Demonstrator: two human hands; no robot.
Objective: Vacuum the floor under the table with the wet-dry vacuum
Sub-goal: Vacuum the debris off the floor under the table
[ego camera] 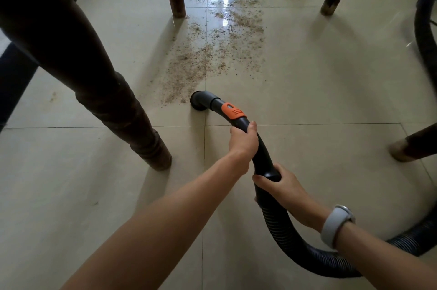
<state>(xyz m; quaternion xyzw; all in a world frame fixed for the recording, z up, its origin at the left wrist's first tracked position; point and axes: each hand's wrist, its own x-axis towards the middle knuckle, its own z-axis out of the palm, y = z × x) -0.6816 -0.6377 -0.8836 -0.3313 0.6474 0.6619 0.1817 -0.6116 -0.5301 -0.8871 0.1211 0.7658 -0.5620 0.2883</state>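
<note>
Two hands are gripping the black vacuum hose: left hand curling round the rigid handle, right hand round the cuff, nozzle touching the debris at centre frame.

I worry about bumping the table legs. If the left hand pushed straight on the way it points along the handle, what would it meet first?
Probably the orange slider just ahead of the left hand, then the nozzle and sawdust; no leg lies in that line.
</note>
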